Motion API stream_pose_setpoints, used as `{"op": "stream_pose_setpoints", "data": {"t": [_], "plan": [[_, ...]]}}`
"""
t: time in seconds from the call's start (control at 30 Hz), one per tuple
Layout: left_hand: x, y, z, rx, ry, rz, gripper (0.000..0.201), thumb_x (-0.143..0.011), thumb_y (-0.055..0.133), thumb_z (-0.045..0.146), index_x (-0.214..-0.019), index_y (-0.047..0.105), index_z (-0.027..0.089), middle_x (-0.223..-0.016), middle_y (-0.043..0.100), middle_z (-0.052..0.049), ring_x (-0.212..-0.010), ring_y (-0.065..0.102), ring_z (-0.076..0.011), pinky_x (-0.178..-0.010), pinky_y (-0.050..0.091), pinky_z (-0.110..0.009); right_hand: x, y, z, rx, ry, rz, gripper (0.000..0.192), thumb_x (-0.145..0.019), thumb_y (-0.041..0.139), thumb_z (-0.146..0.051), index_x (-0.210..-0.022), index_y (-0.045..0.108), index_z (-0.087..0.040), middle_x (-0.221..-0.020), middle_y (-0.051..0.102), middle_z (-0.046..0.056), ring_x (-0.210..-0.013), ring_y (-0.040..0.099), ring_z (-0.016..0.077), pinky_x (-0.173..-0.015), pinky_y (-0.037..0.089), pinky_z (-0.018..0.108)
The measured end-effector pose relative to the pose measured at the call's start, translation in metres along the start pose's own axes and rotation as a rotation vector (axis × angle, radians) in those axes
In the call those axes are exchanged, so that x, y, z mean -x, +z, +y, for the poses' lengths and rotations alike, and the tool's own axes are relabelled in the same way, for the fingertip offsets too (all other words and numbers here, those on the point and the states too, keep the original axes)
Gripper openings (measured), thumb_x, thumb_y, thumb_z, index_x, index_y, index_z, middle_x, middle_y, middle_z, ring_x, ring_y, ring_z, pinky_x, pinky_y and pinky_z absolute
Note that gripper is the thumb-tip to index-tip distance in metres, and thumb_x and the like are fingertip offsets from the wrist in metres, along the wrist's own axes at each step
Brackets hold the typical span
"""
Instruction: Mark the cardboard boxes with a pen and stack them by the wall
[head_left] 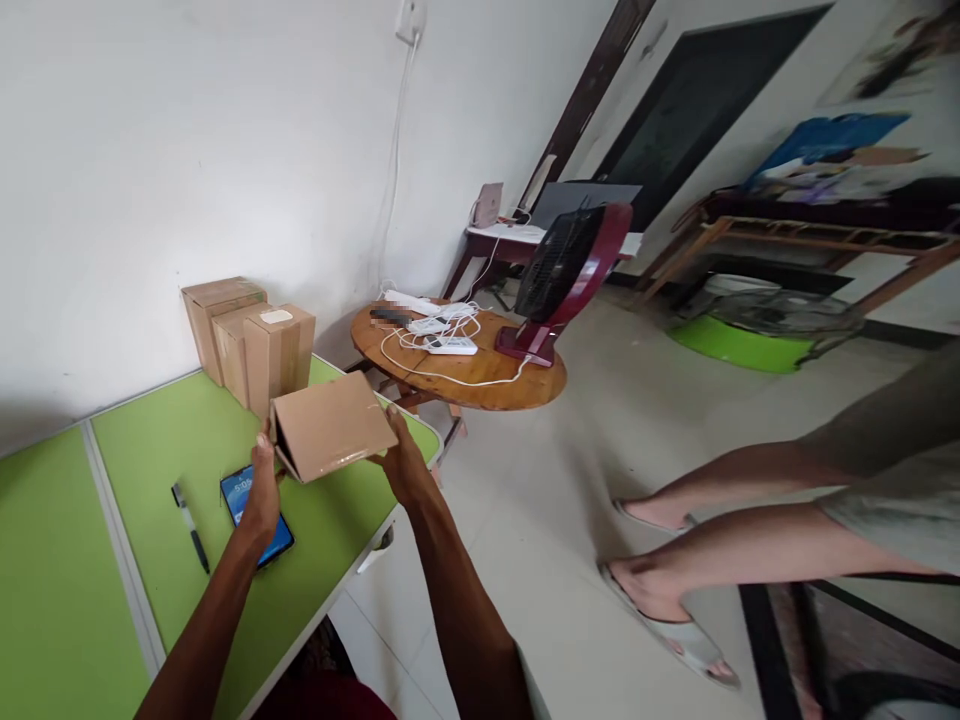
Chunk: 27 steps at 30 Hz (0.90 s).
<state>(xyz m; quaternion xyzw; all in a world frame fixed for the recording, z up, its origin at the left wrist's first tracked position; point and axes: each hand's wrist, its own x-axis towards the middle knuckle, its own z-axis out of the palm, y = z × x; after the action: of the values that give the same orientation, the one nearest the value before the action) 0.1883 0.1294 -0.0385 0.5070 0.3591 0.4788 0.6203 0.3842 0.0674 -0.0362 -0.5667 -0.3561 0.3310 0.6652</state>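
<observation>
Between my two hands a brown cardboard box is held, tilted above the green table. My left hand grips its left end, where a dark gap shows along the edge. At the opposite end my right hand has its thumb on top and its other fingers partly hidden underneath. Below my left hand lies a phone with a lit blue screen, partly covered by that hand. A black and grey pen rests to the left of the phone.
Several cardboard boxes stand against the wall at the table's back. A round wooden table beyond holds a dark red fan and white power strips with tangled cords. Another person's legs are at the right. A green-rimmed round object sits on the floor.
</observation>
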Motion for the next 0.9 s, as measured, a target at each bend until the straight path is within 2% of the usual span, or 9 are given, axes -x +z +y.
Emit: {"op": "stream_pose_setpoints", "data": {"t": [0.1, 0.23, 0.3, 0.4, 0.47, 0.53, 0.63, 0.77, 0.9], "plan": [[0.024, 0.005, 0.002, 0.039, -0.035, -0.035, 0.12, -0.073, 0.055, 0.113, -0.157, 0.065, 0.029, -0.18, 0.048, -0.017, -0.172, 0.037, -0.0426, -0.123, 0.051, -0.057, 0.018, 0.0, -0.001, -0.072, 0.123, -0.12, 0.097, -0.095, 0.03, -0.098, -0.151, 0.067, -0.028, -0.153, 0.075, 0.015, -0.128, 0.074, 0.0359, -0.092, 0.063, 0.048], [0.06, -0.014, 0.026, 0.084, -0.014, 0.005, 0.113, -0.078, 0.045, 0.114, -0.149, 0.068, 0.029, -0.175, 0.054, -0.016, -0.165, 0.046, -0.0413, -0.116, 0.057, -0.053, 0.048, 0.005, -0.011, -0.109, 0.141, -0.132, 0.097, -0.089, 0.044, -0.099, -0.144, 0.071, -0.024, -0.137, 0.081, 0.016, -0.122, 0.076, 0.0382, -0.098, 0.062, 0.048], [0.079, -0.033, 0.038, 0.07, 0.006, 0.09, 0.097, -0.085, 0.047, 0.107, -0.138, 0.071, 0.03, -0.166, 0.063, -0.015, -0.159, 0.054, -0.0419, -0.112, 0.059, -0.053, 0.066, 0.012, -0.017, -0.077, 0.138, -0.154, 0.099, -0.088, 0.041, -0.102, -0.141, 0.071, -0.024, -0.135, 0.082, 0.015, -0.124, 0.076, 0.0386, -0.099, 0.061, 0.048], [0.105, -0.067, 0.049, 0.043, 0.016, 0.264, 0.071, -0.083, 0.073, 0.09, -0.124, 0.07, 0.032, -0.144, 0.073, -0.01, -0.141, 0.066, -0.0411, -0.105, 0.062, -0.051, 0.09, 0.032, -0.026, -0.094, 0.112, -0.272, 0.094, -0.089, 0.041, -0.102, -0.137, 0.069, -0.027, -0.15, 0.075, 0.015, -0.137, 0.071, 0.0389, -0.103, 0.061, 0.047], [0.119, -0.089, 0.051, 0.051, -0.013, 0.415, 0.066, -0.076, 0.086, 0.08, -0.119, 0.068, 0.033, -0.128, 0.075, -0.005, -0.126, 0.071, -0.038, -0.098, 0.064, -0.049, 0.104, 0.05, -0.029, -0.171, 0.099, -0.356, 0.082, -0.09, 0.052, -0.098, -0.129, 0.067, -0.028, -0.161, 0.068, 0.015, -0.146, 0.066, 0.0391, -0.107, 0.06, 0.046], [0.131, -0.108, 0.053, 0.041, -0.02, 0.559, 0.067, -0.072, 0.089, 0.077, -0.117, 0.068, 0.032, -0.12, 0.074, -0.003, -0.118, 0.071, -0.0348, -0.095, 0.065, -0.045, 0.116, 0.068, -0.029, -0.283, 0.108, -0.423, 0.072, -0.086, 0.07, -0.092, -0.122, 0.067, -0.029, -0.167, 0.064, 0.013, -0.152, 0.061, 0.0388, -0.114, 0.056, 0.046], [0.148, -0.127, 0.056, -0.008, 0.056, 0.669, 0.079, -0.069, 0.084, 0.085, -0.126, 0.071, 0.031, -0.134, 0.074, -0.005, -0.126, 0.069, -0.034, -0.096, 0.064, -0.041, 0.13, 0.09, -0.027, -0.418, 0.134, -0.494, 0.067, -0.082, 0.086, -0.083, -0.116, 0.069, -0.028, -0.164, 0.065, 0.012, -0.153, 0.058, 0.0376, -0.119, 0.05, 0.046], [0.17, -0.137, 0.055, -0.038, 0.171, 0.651, 0.1, -0.07, 0.079, 0.092, -0.149, 0.068, 0.032, -0.161, 0.066, -0.009, -0.145, 0.062, -0.039, -0.105, 0.064, -0.045, 0.139, 0.102, -0.029, -0.481, 0.146, -0.602, 0.068, -0.086, 0.086, -0.081, -0.121, 0.072, -0.025, -0.155, 0.069, 0.013, -0.146, 0.062, 0.0356, -0.116, 0.051, 0.044], [0.186, -0.139, 0.058, -0.137, 0.393, 0.547, 0.076, -0.089, 0.082, 0.072, -0.155, 0.07, 0.036, -0.173, 0.059, -0.007, -0.163, 0.05, -0.0394, -0.131, 0.049, -0.051, 0.139, 0.105, -0.026, -0.489, 0.233, -0.719, 0.072, -0.081, 0.088, -0.085, -0.119, 0.069, -0.026, -0.136, 0.074, 0.012, -0.133, 0.069, 0.0362, -0.108, 0.057, 0.046]]}}
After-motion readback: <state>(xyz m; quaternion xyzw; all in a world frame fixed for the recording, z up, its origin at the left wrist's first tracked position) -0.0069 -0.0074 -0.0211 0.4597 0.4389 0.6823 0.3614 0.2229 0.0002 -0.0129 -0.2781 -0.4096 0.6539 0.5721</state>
